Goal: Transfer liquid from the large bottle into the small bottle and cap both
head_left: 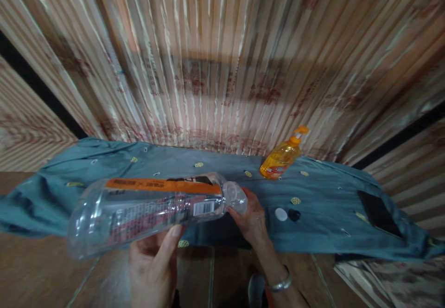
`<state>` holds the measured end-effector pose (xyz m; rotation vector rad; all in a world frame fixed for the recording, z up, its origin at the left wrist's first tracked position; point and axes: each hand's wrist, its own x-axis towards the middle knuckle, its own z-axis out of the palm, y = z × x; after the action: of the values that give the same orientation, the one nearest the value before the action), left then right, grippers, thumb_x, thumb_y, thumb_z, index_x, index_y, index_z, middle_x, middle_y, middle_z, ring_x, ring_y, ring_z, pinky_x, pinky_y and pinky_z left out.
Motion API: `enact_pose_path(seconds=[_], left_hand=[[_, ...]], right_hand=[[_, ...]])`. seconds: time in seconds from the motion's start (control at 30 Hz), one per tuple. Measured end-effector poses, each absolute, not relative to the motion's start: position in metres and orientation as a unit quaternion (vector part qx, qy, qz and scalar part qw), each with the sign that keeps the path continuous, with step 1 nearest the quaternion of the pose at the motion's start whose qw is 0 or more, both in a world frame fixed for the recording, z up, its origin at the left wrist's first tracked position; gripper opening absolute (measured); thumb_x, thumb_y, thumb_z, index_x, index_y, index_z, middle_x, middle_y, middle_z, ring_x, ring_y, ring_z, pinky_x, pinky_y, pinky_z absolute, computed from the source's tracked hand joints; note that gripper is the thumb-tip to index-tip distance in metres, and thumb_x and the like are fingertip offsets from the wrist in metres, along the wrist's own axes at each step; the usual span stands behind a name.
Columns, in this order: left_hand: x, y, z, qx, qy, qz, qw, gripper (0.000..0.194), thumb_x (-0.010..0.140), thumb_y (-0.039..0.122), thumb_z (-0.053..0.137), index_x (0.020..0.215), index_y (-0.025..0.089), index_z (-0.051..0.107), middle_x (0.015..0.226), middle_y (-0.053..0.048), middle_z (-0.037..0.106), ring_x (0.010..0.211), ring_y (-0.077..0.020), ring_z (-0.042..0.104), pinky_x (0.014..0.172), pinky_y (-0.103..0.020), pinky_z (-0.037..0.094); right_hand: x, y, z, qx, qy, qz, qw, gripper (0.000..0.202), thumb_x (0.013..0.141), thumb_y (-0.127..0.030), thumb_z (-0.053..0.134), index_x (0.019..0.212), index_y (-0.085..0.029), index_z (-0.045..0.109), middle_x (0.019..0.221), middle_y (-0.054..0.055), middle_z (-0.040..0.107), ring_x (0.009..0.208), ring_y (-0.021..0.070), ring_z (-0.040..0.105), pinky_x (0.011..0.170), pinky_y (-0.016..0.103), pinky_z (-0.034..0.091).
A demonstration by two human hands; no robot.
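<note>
A large clear plastic bottle (149,206) with an orange-edged label lies sideways in the air, its base to the left and its neck to the right. From below, my left hand (156,257) grips the body, thumb along the near side. My right hand (252,217) is closed round the clear cap or small cup (236,197) at the bottle's neck; some of its fingers are hidden behind it. No liquid can be made out inside the bottle.
On the blue-green cloth (222,159) stand an orange pump bottle (280,159), a white disc (281,214), a small black object (294,214) and a dark flat object (378,213) at the right. A pleated curtain (208,67) hangs behind.
</note>
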<state>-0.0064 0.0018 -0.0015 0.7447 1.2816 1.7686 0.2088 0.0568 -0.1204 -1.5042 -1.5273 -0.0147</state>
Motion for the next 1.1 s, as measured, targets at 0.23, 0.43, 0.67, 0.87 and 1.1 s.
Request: enact_pose_path(seconds=[0.23, 0.43, 0.67, 0.87, 1.1], left_hand=[[-0.0071, 0.0013, -0.0054, 0.276, 0.497, 0.702, 0.430, 0.034, 0.059, 0.043, 0.096, 0.072, 0.017, 0.078, 0.073, -0.007, 0.078, 0.068, -0.0220, 0.074, 0.068, -0.031, 0.064], [-0.0107, 0.0025, -0.0079, 0.277, 0.497, 0.698, 0.435, 0.034, 0.060, 0.040, 0.096, 0.078, 0.017, 0.079, 0.075, -0.006, 0.078, 0.074, -0.0230, 0.076, 0.081, -0.038, 0.066], [-0.0096, 0.0017, -0.0051, 0.264, 0.499, 0.698, 0.440, 0.036, 0.057, 0.036, 0.097, 0.080, 0.017, 0.077, 0.076, -0.005, 0.078, 0.078, -0.0240, 0.078, 0.083, -0.037, 0.066], [-0.0116, 0.0039, -0.0089, 0.254, 0.497, 0.705, 0.438, 0.046, 0.054, 0.040, 0.098, 0.087, 0.017, 0.076, 0.082, -0.006, 0.080, 0.076, -0.0238, 0.077, 0.081, -0.038, 0.066], [-0.0146, 0.0041, -0.0081, 0.265, 0.492, 0.706, 0.435, 0.044, 0.055, 0.040, 0.098, 0.085, 0.018, 0.074, 0.082, -0.005, 0.080, 0.077, -0.0240, 0.077, 0.083, -0.039, 0.066]], right_hand=[[0.2086, 0.0569, -0.1201, -0.618, -0.625, -0.002, 0.476, 0.053, 0.080, -0.036, 0.066, 0.131, -0.021, 0.056, 0.116, 0.014, 0.075, 0.106, 0.0326, 0.075, 0.090, 0.051, 0.065], [0.2089, 0.0574, -0.1210, -0.624, -0.618, 0.006, 0.478, 0.052, 0.081, -0.039, 0.066, 0.129, -0.023, 0.058, 0.114, 0.013, 0.076, 0.104, 0.0317, 0.075, 0.090, 0.050, 0.065], [0.2091, 0.0566, -0.1216, -0.622, -0.621, 0.014, 0.477, 0.052, 0.081, -0.039, 0.067, 0.130, -0.023, 0.057, 0.117, 0.013, 0.075, 0.108, 0.0331, 0.074, 0.094, 0.052, 0.064], [0.2107, 0.0552, -0.1206, -0.623, -0.626, 0.022, 0.469, 0.053, 0.082, -0.039, 0.068, 0.132, -0.023, 0.056, 0.119, 0.012, 0.074, 0.110, 0.0314, 0.073, 0.095, 0.050, 0.063], [0.2095, 0.0555, -0.1200, -0.608, -0.641, 0.006, 0.468, 0.050, 0.086, -0.041, 0.065, 0.132, -0.022, 0.056, 0.118, 0.014, 0.073, 0.109, 0.0323, 0.073, 0.093, 0.052, 0.063]])
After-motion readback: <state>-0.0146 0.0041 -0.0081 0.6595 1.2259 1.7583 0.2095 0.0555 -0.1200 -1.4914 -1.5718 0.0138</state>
